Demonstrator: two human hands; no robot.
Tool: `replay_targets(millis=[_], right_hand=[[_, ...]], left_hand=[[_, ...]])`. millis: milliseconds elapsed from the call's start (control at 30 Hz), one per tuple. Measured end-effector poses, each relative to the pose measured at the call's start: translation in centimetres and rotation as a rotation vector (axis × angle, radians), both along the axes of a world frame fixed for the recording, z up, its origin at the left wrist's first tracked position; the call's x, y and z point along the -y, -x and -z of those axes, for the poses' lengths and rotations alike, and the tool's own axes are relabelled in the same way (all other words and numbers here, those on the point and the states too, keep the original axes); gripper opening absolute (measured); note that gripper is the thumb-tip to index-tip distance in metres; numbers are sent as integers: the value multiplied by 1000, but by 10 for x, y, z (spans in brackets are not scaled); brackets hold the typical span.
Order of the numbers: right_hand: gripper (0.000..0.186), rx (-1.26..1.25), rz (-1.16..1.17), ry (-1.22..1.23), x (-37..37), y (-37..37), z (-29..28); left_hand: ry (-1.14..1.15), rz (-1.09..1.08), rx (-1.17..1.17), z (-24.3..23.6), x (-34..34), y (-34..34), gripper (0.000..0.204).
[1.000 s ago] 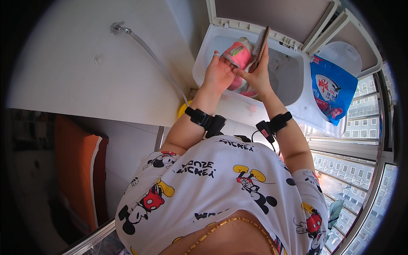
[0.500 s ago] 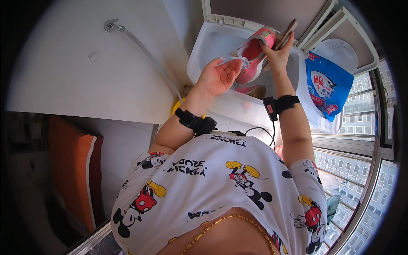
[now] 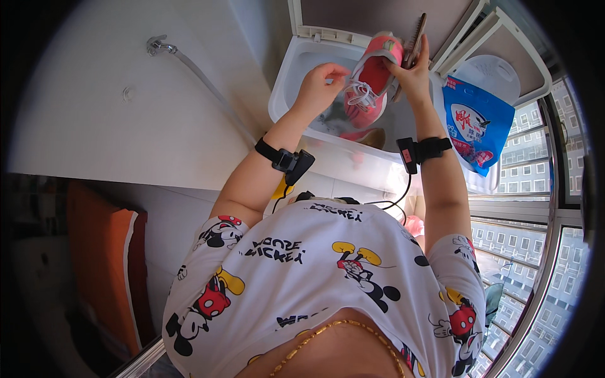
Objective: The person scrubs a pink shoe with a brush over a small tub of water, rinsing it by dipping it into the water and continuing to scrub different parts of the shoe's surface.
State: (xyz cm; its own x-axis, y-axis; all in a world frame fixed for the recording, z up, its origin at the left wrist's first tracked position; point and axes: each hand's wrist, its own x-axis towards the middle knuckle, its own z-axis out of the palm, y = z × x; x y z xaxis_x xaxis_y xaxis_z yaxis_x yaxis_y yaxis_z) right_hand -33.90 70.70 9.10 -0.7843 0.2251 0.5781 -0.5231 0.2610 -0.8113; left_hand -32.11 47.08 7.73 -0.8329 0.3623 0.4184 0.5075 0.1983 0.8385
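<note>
My right hand grips a pink sneaker with its thumb over the opening, and also holds a brown scrub brush against the shoe's far right side. The sneaker is tilted above a white tub, its white laces in a loose bow. My left hand is just left of the laces, fingers curled toward the thumb; whether a lace end is between them is too small to tell. Below, a second shoe, pink with a brownish part, lies in the tub's water.
A blue detergent bag stands on the right of the tub, beside a raised lid. On the left wall, a tap feeds a grey hose. Windows line the right. Cables hang from both wrist straps.
My left hand has turned over from palm up, and its fingers have curled. The laces, earlier stretched toward it, now lie on the sneaker. The sneaker and brush are more upright.
</note>
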Motion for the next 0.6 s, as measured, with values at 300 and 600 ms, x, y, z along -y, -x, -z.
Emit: replay_targets(millis=[300,600], right_hand=[[108,62,-197,-203,47,-16,-24],[102,255,-412,-345,69,-29,-57]], left_hand=[[605,155,-35,-23,-42,-11,41],[-401,565,732,7,-41,-3,22]])
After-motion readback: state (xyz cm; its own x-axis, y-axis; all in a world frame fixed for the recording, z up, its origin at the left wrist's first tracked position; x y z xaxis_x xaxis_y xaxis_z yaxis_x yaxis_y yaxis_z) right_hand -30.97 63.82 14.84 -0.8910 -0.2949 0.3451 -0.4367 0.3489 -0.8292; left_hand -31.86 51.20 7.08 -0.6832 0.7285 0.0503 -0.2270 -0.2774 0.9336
